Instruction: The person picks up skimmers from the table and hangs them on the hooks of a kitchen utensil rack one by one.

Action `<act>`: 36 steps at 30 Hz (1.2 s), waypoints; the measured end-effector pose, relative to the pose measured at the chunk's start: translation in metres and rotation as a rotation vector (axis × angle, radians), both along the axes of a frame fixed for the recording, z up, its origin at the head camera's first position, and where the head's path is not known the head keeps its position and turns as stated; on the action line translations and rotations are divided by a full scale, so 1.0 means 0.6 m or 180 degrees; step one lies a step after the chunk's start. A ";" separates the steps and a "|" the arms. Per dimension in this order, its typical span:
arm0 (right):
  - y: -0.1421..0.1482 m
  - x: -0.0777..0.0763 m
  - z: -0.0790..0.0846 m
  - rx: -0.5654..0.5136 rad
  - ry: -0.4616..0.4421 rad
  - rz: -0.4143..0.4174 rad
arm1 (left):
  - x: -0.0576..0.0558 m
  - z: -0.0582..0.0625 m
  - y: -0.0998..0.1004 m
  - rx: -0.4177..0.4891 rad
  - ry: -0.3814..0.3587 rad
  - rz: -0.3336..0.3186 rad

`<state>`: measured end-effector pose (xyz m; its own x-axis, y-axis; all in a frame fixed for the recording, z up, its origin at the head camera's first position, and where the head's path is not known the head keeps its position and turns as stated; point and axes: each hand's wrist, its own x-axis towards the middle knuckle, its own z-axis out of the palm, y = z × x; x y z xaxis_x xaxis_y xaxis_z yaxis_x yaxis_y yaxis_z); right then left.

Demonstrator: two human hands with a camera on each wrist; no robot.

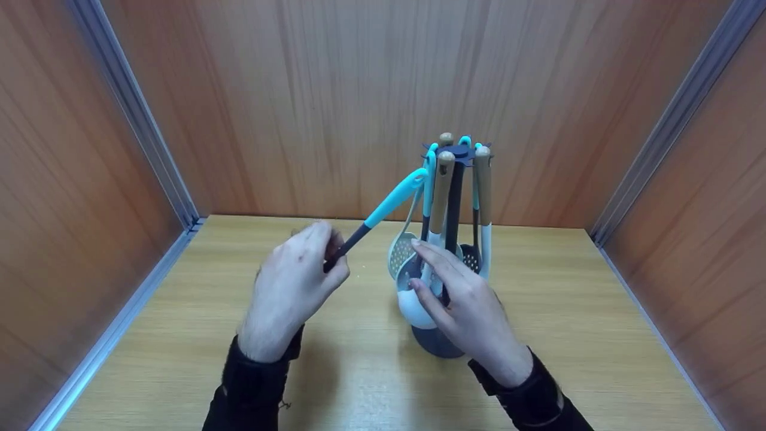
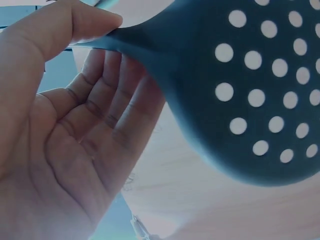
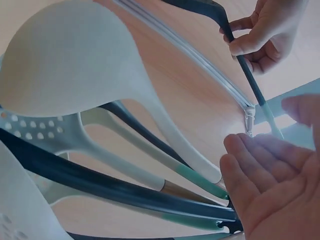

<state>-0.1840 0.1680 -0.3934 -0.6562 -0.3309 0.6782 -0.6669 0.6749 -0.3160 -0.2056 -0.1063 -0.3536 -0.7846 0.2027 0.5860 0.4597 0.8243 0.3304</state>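
My left hand (image 1: 293, 284) pinches a skimmer by its dark neck between thumb and fingers. The skimmer's turquoise handle (image 1: 395, 199) slants up to the right, its looped end beside the rack. In the left wrist view its dark round head (image 2: 195, 80) is full of holes. My right hand (image 1: 470, 305) is in front of the utensil rack (image 1: 456, 203), fingers loosely extended and holding nothing. Its fingertips overlap a white ladle (image 1: 416, 310) in the head view; the right wrist view shows the palm (image 3: 285, 185) beside the hanging utensils.
The rack has a dark round base (image 1: 440, 344) and bears several utensils with wooden or turquoise handles, among them a pale perforated spoon (image 1: 402, 254) and a dark perforated one (image 1: 471, 257). Wood panels (image 1: 311, 108) enclose the table (image 1: 209, 299) at back and sides.
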 end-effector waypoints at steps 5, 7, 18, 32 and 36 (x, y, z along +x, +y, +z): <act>0.002 0.000 0.002 -0.0253 -0.0077 0.0013 | 0.013 -0.002 0.021 -0.0099 0.0195 -0.0153; 0.002 0.000 0.002 -0.0296 -0.0097 0.0036 | 0.018 -0.003 0.029 -0.0139 0.0259 -0.0223; 0.000 -0.001 0.002 -0.0599 -0.0440 0.0232 | 0.035 -0.014 0.064 -0.0389 0.0432 -0.0491; 0.001 0.006 0.008 -0.0915 -0.0891 0.0199 | 0.038 -0.027 0.089 -0.0482 0.0575 -0.0714; 0.003 0.008 0.010 -0.0925 -0.0841 0.0169 | 0.038 -0.028 0.092 -0.0465 0.0558 -0.0760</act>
<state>-0.1794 0.1697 -0.3872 -0.8078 -0.1882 0.5587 -0.5686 0.4988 -0.6541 -0.1827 -0.0513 -0.3703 -0.5945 0.4607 0.6590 0.6851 0.7192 0.1152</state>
